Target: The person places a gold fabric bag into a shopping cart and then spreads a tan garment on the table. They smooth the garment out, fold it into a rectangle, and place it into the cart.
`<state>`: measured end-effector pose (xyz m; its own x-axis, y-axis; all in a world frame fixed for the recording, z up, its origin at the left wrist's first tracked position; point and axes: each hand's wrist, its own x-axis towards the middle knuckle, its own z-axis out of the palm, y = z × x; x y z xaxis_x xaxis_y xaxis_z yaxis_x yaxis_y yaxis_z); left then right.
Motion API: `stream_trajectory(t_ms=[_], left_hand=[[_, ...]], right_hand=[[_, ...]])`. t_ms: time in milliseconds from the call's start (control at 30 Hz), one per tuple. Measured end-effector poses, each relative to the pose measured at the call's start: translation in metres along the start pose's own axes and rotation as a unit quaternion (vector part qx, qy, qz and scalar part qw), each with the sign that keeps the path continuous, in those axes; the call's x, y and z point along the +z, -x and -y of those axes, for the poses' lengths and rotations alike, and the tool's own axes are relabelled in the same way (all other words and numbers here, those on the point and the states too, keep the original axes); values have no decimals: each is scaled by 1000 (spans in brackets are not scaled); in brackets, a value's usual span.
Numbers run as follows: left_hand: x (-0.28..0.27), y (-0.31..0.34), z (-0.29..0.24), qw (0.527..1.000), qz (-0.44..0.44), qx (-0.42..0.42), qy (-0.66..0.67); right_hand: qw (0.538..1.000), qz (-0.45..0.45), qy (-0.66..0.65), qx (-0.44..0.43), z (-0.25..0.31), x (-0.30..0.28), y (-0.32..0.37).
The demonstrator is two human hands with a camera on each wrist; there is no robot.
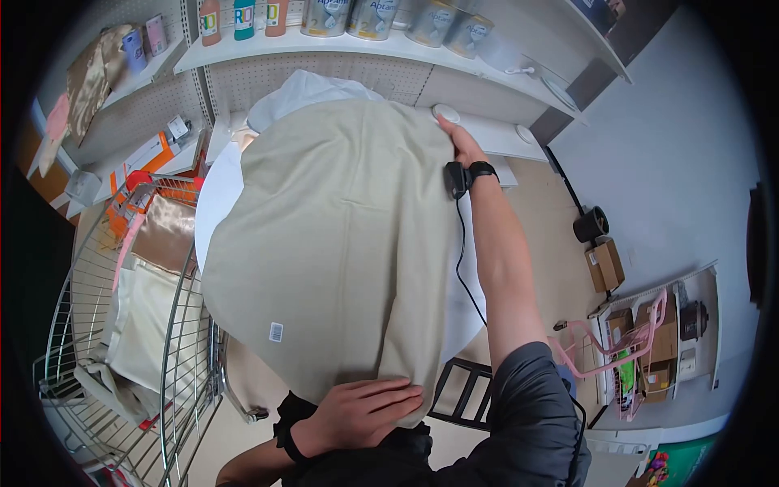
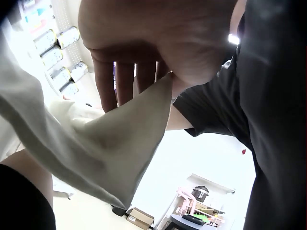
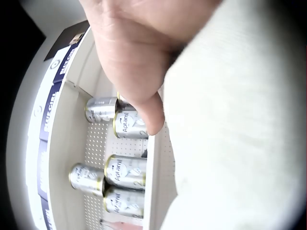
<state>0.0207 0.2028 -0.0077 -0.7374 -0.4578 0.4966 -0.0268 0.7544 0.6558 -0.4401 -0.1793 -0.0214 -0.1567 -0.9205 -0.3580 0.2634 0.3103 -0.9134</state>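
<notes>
Broadly, the beige cloth (image 1: 324, 227) is laid out wide in front of the person, over a white rounded surface (image 1: 217, 199) that shows past its left side, and a small printed label (image 1: 276, 332) sits on it near the lower left. Long creases run through it toward the near edge.

The left hand (image 1: 357, 414) is at that near edge, its fingers lying close together on top of the cloth. From the left wrist, the fabric comes to a point by the base of the thumb, so the hand seems to pinch it there, though the view is dim.

The right hand (image 1: 464, 148) is at the far right edge of the cloth, its thumb straight against the border; the other fingers are hidden, and whether they close on the fabric I cannot tell.

To the left stands a wire shopping cart (image 1: 174, 349) with shiny brown fabric (image 1: 166, 233) and cream fabric (image 1: 150, 325) inside. Beyond the cloth, a white shelf (image 1: 284, 57) carries bottles (image 1: 243, 20) and silvery cans (image 1: 327, 18). Over on the right are a pink basket frame (image 1: 653, 325), a cardboard box (image 1: 605, 266) and a black bin (image 1: 591, 225).
</notes>
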Motion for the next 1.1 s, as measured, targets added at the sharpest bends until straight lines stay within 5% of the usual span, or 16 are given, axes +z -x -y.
stream_trajectory(t_ms=[167, 233, 300, 433, 467, 533, 600, 733, 800, 867, 933, 1000, 1100], left_hand=[[4, -7, 12, 1000, 18, 3, 14], [8, -7, 18, 1000, 15, 2, 20], [15, -9, 23, 1000, 2, 4, 26], [30, -7, 33, 999, 20, -5, 40], [30, -8, 31, 998, 51, -14, 32], [25, -15, 31, 992, 121, -30, 16], [21, -20, 33, 986, 162, 10, 24], [-43, -64, 37, 976, 196, 10, 94], [-78, -98, 56, 998, 58, 3, 27], [-111, -139, 94, 995, -61, -29, -73], [-153, -185, 138, 976, -124, -148, -101], [-191, -211, 222, 925, -238, -170, -243], [-246, -221, 312, 890, -164, -355, -233]], right_hand=[[994, -37, -65, -78, 33, 12, -3], [953, -75, -6, -293, 48, 37, 29], [930, -30, 8, -367, 67, 39, 47], [834, -114, 181, -509, 61, 27, 77], [802, -145, 263, -516, 53, 5, 73], [756, -274, 504, -316, 37, -28, 77], [824, -236, 506, -97, 12, -65, 72], [737, -251, 619, -102, -6, -64, 96], [665, -241, 688, -162, -16, -72, 97], [659, -199, 687, -232, -27, -57, 125], [661, -145, 682, -278, -28, -25, 161], [679, -80, 669, -291, -39, 5, 206], [689, -11, 670, -276, -67, 23, 256]])
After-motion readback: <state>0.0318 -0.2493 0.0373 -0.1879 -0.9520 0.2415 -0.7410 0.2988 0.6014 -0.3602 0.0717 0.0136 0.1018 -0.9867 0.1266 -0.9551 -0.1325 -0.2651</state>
